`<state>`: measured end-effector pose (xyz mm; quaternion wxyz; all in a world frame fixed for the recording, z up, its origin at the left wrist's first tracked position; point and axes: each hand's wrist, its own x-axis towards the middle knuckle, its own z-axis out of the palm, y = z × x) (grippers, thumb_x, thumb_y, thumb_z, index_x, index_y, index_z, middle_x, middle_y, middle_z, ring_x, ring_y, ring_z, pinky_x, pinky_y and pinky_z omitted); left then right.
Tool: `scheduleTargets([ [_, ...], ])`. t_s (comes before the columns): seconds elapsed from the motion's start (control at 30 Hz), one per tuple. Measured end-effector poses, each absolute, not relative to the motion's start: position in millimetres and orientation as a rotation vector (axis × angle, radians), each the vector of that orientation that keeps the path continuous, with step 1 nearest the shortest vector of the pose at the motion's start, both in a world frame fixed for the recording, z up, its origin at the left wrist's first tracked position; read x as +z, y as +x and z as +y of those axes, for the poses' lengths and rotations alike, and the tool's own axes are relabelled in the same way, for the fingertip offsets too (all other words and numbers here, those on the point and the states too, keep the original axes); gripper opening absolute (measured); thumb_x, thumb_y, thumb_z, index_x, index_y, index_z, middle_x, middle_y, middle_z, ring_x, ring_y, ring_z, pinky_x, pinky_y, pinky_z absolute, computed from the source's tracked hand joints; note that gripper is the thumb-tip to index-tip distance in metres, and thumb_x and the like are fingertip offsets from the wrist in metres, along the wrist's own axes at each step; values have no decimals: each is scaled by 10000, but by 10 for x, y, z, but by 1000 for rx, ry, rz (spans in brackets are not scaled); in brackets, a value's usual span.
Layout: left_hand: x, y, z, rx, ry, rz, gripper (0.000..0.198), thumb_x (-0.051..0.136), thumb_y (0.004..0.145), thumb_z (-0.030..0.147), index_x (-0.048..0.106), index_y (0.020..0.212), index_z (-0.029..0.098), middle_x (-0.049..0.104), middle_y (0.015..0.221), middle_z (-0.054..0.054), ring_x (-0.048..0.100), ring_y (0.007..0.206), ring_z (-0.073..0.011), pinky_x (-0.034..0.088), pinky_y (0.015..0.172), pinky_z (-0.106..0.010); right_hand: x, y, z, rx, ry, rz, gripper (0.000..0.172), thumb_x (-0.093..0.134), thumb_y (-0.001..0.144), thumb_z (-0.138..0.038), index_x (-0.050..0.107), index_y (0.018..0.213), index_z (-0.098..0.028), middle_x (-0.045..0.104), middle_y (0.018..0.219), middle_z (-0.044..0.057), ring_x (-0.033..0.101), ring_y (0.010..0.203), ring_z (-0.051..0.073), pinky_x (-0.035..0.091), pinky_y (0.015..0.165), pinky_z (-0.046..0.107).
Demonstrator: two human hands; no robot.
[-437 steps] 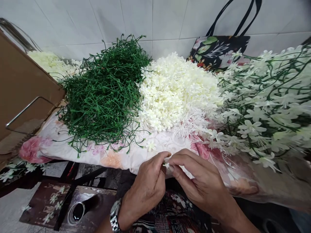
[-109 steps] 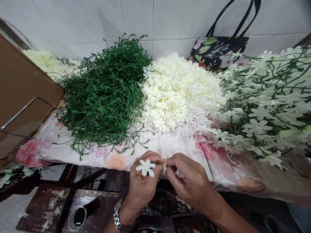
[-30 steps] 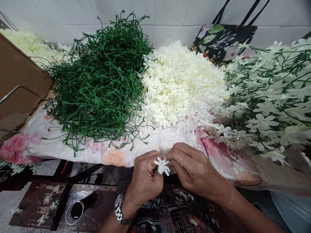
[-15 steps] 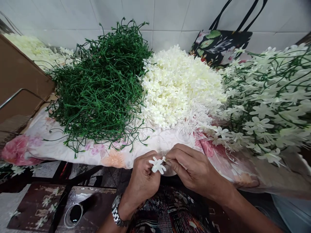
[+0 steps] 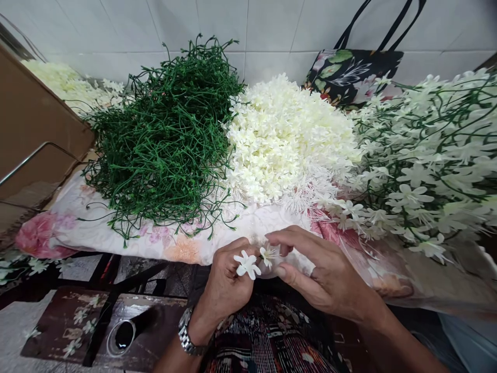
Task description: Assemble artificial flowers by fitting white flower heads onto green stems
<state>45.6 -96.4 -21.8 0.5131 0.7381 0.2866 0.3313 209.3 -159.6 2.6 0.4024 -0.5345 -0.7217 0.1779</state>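
Note:
My left hand (image 5: 229,282), a metal watch on its wrist, is closed around a thin green stem bearing a white flower (image 5: 246,264) at its knuckles. A second small white blossom (image 5: 267,254) sits between both hands' fingertips. My right hand (image 5: 322,274) curls beside it, thumb and forefinger slightly parted around that blossom. Both hands hover at the front edge of the floral cloth (image 5: 128,241), just below the heaps.
On the cloth lie a heap of green stems (image 5: 166,140), a heap of loose cream blossoms (image 5: 287,134) and finished flower sprigs (image 5: 430,155) at right. A brown carton (image 5: 34,119) stands left, a dark floral bag (image 5: 349,75) at the wall, a round tin (image 5: 118,336) on the floor.
My right fingers have loosened from a tight pinch, and a second blossom now shows beside the first. The left hand keeps its hold on the stem.

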Motion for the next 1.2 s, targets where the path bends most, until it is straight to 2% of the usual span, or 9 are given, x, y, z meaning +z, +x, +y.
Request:
scheduleTargets([
  [0.13,-218,458,-977,775,1770,691,249,419,699,18,372,513,178,300,560,45,323,497,-89,242,468,-221,14,2063,-1602,274,-1360,-1836,140,517,825,-92,577,923,-173,589,795,41,573,719,132,492,621,250],
  [0.23,-239,452,-996,768,1776,695,239,415,679,-3,381,527,178,295,569,48,317,502,-88,231,477,-225,-20,2036,-1581,301,-1347,-1888,136,492,826,-61,577,861,-162,570,758,35,556,699,123,479,614,240],
  [0.5,-279,451,-1003,766,1804,691,257,401,656,-13,285,540,185,267,570,50,293,500,-81,208,479,-223,-114,2012,-1569,292,-1333,-1890,143,458,830,-37,554,808,-142,553,708,31,531,654,114,456,586,228],
  [0.73,-266,463,-997,818,1880,680,221,399,689,-1,376,566,180,314,546,49,331,507,-85,251,498,-211,-185,1988,-1584,282,-1361,-1896,140,443,838,-26,519,827,-144,540,696,19,513,644,109,439,579,222],
  [1.2,-277,480,-980,842,1978,682,214,374,598,-12,320,557,191,325,519,42,340,494,-95,233,484,-226,-205,1969,-1588,381,-1384,-1909,124,422,874,-57,480,840,-161,522,714,13,501,647,106,427,581,219],
])
